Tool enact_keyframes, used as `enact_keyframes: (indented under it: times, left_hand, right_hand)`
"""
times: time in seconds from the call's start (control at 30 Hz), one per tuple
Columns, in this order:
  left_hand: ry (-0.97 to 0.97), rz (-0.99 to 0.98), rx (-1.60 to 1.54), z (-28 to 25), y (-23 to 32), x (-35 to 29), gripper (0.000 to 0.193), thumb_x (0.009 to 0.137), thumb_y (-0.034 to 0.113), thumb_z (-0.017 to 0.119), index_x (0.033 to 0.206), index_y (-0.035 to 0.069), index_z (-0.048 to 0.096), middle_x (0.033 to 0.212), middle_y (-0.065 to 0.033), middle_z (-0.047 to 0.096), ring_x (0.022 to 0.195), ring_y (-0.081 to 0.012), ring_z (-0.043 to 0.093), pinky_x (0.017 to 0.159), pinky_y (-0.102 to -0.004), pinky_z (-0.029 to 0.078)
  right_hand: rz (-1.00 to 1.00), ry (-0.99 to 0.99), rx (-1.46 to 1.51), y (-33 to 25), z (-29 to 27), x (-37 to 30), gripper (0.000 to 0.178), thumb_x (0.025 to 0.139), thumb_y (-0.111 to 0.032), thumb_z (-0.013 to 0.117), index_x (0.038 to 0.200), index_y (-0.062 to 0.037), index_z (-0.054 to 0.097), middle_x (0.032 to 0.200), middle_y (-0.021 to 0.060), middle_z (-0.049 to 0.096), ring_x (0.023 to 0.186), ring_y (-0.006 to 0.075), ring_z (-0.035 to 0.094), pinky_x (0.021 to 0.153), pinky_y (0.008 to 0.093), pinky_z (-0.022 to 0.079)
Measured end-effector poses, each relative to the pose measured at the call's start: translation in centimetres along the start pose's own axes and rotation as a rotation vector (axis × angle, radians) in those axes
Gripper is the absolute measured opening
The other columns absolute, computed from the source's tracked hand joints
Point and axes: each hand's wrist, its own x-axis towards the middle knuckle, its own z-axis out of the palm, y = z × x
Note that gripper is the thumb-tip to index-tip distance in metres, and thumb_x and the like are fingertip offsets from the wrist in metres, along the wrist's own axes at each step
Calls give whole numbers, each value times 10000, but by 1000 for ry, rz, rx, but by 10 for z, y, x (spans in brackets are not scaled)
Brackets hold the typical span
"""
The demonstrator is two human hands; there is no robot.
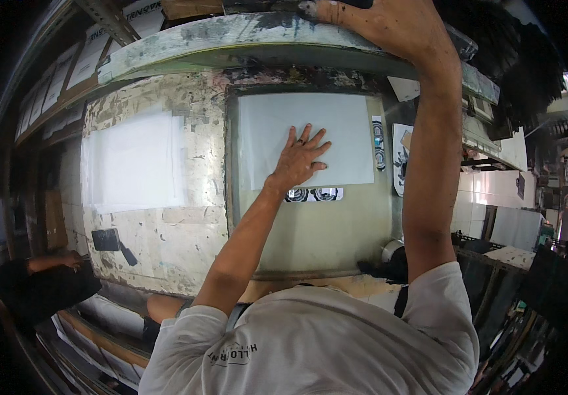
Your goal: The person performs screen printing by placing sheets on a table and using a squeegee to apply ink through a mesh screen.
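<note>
The left hand [302, 158] lies flat with its fingers spread on a pale sheet [307, 138], grasping nothing; pressing from above like this seems meant to keep the sheet still and smooth against the printing bed [317, 230] under it. The sheet rests in the upper part of that greenish bed, and a printed strip with dark round marks [313, 194] shows just below its lower edge, beside the wrist. The right hand [376, 23] is raised far up and rests on the frame of a lifted screen [231, 39], whose paint-stained edge hangs above the bed; the palm covers the rim, but I cannot tell if the fingers close around it, because they go out of the picture. Probably this arm holds the screen up so that the sheet below stays reachable. To the left, a second pale sheet [136, 161] lies on a worn table [172, 237] with peeling, spotted surface. Another person [47, 280] in dark clothing is at the lower left. The room looks like a crowded workshop, with racks of boards [67, 72] on the left.
</note>
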Motion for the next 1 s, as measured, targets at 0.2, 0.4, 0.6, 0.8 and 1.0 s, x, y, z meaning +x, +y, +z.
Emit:
enact_keyframes:
  times: [0.2,0.4,0.6,0.8,1.0]
  left_hand:
    - [68,-16,-37,7,10,-8,602,895,424,647,1441,193,548,1616,-38,348,1534,-339,177,1248,-579,70]
    - [39,14,-43,10,21,-4,623,908,454,625,1462,189,520,1632,-50,313,1535,-358,161,1241,-592,68]
    - [-6,-16,-21,12,22,-7,632,906,447,635,1471,193,508,1634,-48,306,1536,-358,157,1241,-592,71]
    - [148,10,-256,-11,15,-24,627,909,330,696,1479,164,493,1540,-87,465,1484,-344,313,1229,-555,159]
    - [1217,-235,-961,-127,29,-88,1122,707,182,867,1587,26,188,1373,-181,561,1250,-293,563,1027,-429,468]
  right_hand:
    - [-56,-45,91,1,8,4,549,713,-428,856,1052,-5,771,945,214,751,865,314,704,827,400,538]
    - [-10,-63,65,-3,-4,-2,548,707,-432,855,1051,-13,775,925,199,759,864,308,711,864,395,530]
    - [-75,3,55,3,7,-2,570,687,-437,862,1068,-23,772,961,185,762,910,315,707,901,400,523]
    - [-108,69,-76,-23,5,-20,553,696,-439,849,1062,-32,772,995,180,758,947,309,701,914,401,522]
    - [-258,93,-55,-3,37,-77,500,742,-343,837,1195,-155,734,931,119,731,753,267,698,710,379,534]
